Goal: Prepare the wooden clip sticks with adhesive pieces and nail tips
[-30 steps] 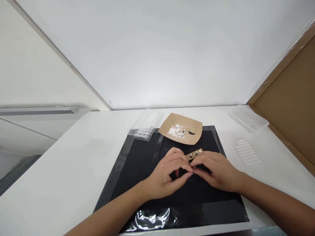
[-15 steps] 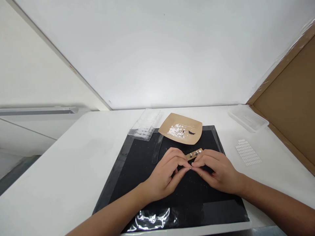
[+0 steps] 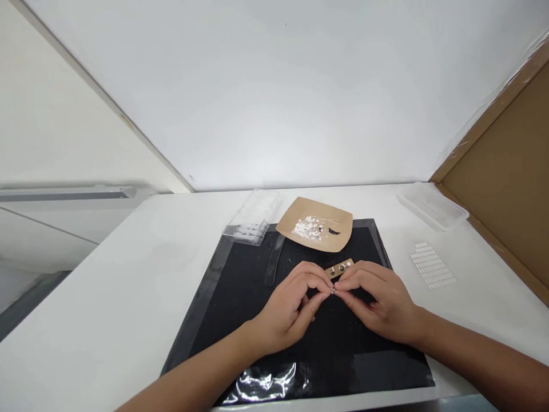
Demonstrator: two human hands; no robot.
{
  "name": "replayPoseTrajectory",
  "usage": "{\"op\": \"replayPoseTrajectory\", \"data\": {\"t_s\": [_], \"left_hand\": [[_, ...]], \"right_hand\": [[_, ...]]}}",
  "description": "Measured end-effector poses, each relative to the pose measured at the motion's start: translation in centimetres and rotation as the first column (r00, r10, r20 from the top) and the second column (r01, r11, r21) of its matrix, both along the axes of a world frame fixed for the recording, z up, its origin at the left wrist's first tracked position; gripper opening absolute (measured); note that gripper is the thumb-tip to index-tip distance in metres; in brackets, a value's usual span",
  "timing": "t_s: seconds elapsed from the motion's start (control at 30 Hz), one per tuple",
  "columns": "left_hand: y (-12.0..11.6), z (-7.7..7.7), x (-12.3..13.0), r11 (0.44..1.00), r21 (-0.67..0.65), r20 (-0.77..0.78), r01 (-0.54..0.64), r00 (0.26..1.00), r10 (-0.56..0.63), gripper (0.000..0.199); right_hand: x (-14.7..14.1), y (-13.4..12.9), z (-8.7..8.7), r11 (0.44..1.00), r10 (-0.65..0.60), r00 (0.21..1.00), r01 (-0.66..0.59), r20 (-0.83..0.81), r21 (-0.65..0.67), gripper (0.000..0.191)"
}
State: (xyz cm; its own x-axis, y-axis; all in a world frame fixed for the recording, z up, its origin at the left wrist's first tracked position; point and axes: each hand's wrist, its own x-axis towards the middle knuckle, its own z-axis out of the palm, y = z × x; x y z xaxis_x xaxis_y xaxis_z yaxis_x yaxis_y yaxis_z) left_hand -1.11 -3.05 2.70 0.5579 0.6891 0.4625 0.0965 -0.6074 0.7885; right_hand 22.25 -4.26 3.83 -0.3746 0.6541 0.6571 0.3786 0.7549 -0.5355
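Note:
My left hand (image 3: 295,306) and my right hand (image 3: 380,297) meet above the black mat (image 3: 330,355), thumbs and forefingers pinched together. Between the fingertips is a tiny light-coloured piece (image 3: 332,290), too small to make out. Both hands are closed on it. Just behind the fingers lies a small brown strip (image 3: 338,269) bearing little dark and white parts; its near side is partly hidden by my hands. A dark curved file (image 3: 273,263) rests on the mat to the left, beyond my left hand.
A brown paper tray (image 3: 287,226) with white bits and a black scrap sits at the mat's back edge. Left of it is a clear plastic case (image 3: 253,220). At the right are a sheet of white pieces (image 3: 432,266), a clear lid (image 3: 433,207) and a cardboard wall (image 3: 506,166).
My left fingers have shifted slightly, and a little more of the tiny piece shows between the fingertips. The other objects have stayed put.

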Motion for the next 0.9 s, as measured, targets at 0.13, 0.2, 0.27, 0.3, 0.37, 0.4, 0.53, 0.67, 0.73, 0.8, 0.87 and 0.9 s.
{"op": "replayPoseTrajectory", "data": {"t_s": [0.13, 0.2, 0.27, 0.3, 0.37, 0.4, 0.53, 0.67, 0.73, 0.8, 0.87, 0.9], "left_hand": [[0.0, 0.0, 0.0, 0.999, -0.033, 0.009, 0.017, 1.0, -0.017, 0.014], [0.0, 0.1, 0.0, 0.999, -0.041, 0.009, 0.019, 1.0, -0.019, 0.014], [-0.1, 0.3, 0.1, 0.998, -0.052, 0.017, 0.02, 1.0, -0.02, 0.012], [-0.2, 0.4, 0.1, 0.998, -0.06, 0.029, 0.019, 0.999, -0.017, 0.011], [-0.2, 0.5, 0.1, 0.997, -0.07, 0.06, 0.016, 0.998, -0.012, 0.011], [-0.2, 0.6, 0.1, 0.997, -0.072, 0.071, 0.012, 0.997, -0.006, 0.011], [-0.1, 0.3, -0.1, 0.996, -0.089, 0.055, -0.017, 0.998, 0.022, 0.014], [-0.1, 0.1, -0.2, 0.977, -0.213, 0.071, 0.008, 0.997, 0.008, 0.015], [-0.1, 0.2, -0.2, 0.963, -0.267, 0.084, 0.03, 0.996, -0.008, 0.016], [-0.2, 0.5, 0.0, 0.951, -0.308, 0.092, 0.044, 0.996, -0.016, 0.015], [-0.3, 0.8, 0.2, 0.939, -0.339, 0.108, 0.056, 0.994, -0.02, 0.016], [-0.4, 1.0, 0.3, 0.934, -0.352, 0.117, 0.063, 0.993, -0.022, 0.016]], "right_hand": [[0.0, -0.1, 0.0, 1.0, -0.025, 1.0, 0.025, 0.012, 0.005, 0.009], [-0.1, -0.2, 0.0, 0.999, -0.032, 0.999, 0.032, 0.012, 0.003, 0.009], [-0.1, -0.1, 0.1, 0.999, -0.043, 0.999, 0.043, -0.003, -0.001, 0.008], [-0.1, 0.0, 0.2, 0.999, -0.05, 0.999, 0.05, -0.016, -0.005, 0.008], [0.1, 0.2, 0.4, 0.998, -0.068, 0.997, 0.067, -0.04, -0.01, 0.01], [0.2, 0.3, 0.5, 0.997, -0.076, 0.996, 0.075, -0.049, -0.01, 0.01], [0.6, 0.7, 0.7, 0.997, -0.07, 0.997, 0.071, -0.032, 0.019, 0.01], [0.8, 0.9, 0.3, 0.998, -0.034, 0.999, 0.033, 0.019, 0.059, 0.009], [0.8, 1.0, 0.1, 0.997, -0.037, 0.999, 0.034, 0.032, 0.073, 0.01], [0.9, 1.0, 0.0, 0.996, -0.041, 0.999, 0.038, 0.034, 0.086, 0.01], [0.9, 1.1, 0.0, 0.995, -0.042, 0.999, 0.039, 0.033, 0.092, 0.011], [0.9, 1.1, 0.0, 0.995, -0.041, 0.999, 0.038, 0.034, 0.091, 0.011]]}}
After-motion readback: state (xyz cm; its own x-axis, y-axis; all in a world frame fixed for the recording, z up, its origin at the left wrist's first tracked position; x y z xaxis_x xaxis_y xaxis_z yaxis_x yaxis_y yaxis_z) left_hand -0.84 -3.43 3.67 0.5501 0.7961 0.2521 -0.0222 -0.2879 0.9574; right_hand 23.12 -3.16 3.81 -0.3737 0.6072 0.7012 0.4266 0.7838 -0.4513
